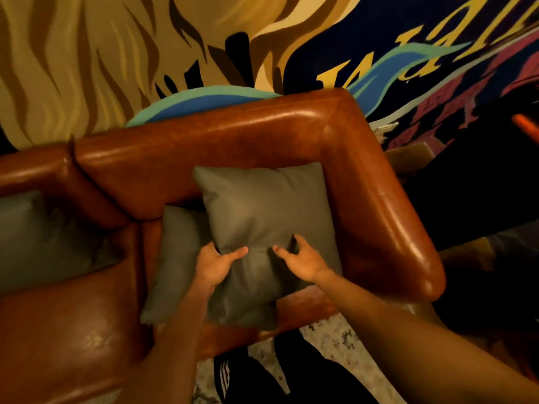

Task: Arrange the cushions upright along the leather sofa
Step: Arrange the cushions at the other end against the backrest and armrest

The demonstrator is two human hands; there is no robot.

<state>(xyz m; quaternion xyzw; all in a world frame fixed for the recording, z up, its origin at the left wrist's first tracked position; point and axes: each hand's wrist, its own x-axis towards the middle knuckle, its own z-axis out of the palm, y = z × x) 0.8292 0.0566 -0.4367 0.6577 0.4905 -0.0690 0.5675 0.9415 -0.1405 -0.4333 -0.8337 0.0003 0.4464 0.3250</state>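
Observation:
A brown leather sofa (262, 132) runs from the left edge to its right armrest (388, 205). A grey cushion (262, 208) leans against the backrest in the sofa's right corner. My left hand (214, 265) and my right hand (300, 258) both pinch its lower part, thumbs on the front face. A second grey cushion (172, 258) lies partly under it, to its left. A third grey cushion (43, 237) rests on the left seat, partly cut off by the frame edge.
A painted mural wall (116, 53) stands right behind the sofa. A patterned rug (329, 342) and my dark trouser legs (256, 374) are below the seat's front edge. Dark objects fill the space right of the armrest.

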